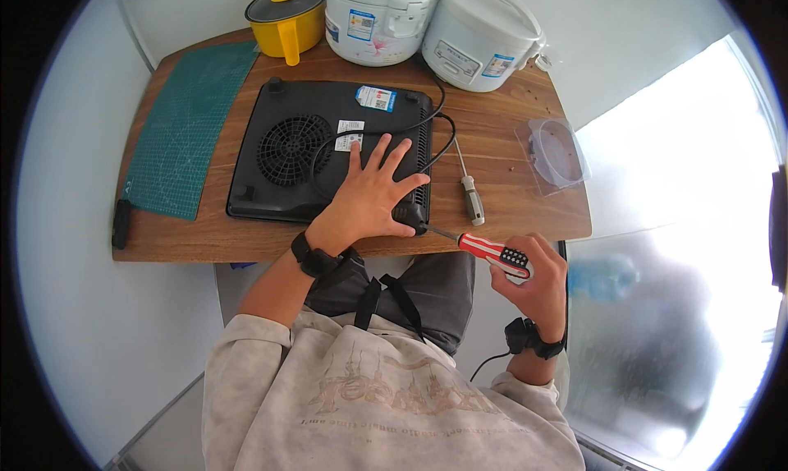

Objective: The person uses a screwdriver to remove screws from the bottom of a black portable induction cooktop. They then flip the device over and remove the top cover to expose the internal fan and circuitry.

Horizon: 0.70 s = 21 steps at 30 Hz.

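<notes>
A black induction cooker lies upside down on the wooden table, its round fan grille and black cord showing. My left hand rests flat on its underside with fingers spread, near the right front corner. My right hand grips a screwdriver with a red, white and black handle. The shaft tip touches the cooker's right front corner. A second screwdriver with a grey handle lies on the table to the right of the cooker.
A green cutting mat covers the table's left part. At the back stand a yellow pot with a lid and two white rice cookers. A clear plastic tray sits at the right edge.
</notes>
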Each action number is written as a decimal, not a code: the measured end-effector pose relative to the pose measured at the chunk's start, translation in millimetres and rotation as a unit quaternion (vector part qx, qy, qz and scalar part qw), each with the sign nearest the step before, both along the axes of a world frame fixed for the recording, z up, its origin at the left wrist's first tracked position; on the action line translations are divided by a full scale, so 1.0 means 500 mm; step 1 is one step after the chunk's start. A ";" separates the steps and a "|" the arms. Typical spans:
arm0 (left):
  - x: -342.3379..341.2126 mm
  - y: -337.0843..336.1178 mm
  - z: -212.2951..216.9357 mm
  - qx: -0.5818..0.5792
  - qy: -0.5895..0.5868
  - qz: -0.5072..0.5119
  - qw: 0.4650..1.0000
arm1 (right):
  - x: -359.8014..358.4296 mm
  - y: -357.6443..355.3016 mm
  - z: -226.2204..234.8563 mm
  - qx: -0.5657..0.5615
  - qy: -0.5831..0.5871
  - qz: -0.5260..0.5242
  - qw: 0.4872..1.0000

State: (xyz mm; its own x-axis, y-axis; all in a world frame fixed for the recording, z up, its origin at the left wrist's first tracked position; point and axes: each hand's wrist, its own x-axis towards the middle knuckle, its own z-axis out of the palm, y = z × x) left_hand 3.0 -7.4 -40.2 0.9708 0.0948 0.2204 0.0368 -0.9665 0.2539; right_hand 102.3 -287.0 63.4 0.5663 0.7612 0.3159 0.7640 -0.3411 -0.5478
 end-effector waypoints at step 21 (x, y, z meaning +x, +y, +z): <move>0.000 0.001 -0.008 -0.013 -0.026 -0.006 1.000 | 0.006 0.115 0.011 0.099 0.033 0.078 0.992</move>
State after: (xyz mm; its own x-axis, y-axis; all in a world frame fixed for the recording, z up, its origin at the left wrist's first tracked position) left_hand 2.8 -6.9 -44.2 0.9593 0.0899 0.2676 0.0116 -0.9597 0.2808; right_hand 105.5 -229.3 68.7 0.4710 0.7684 0.4332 0.7590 -0.1027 -0.6430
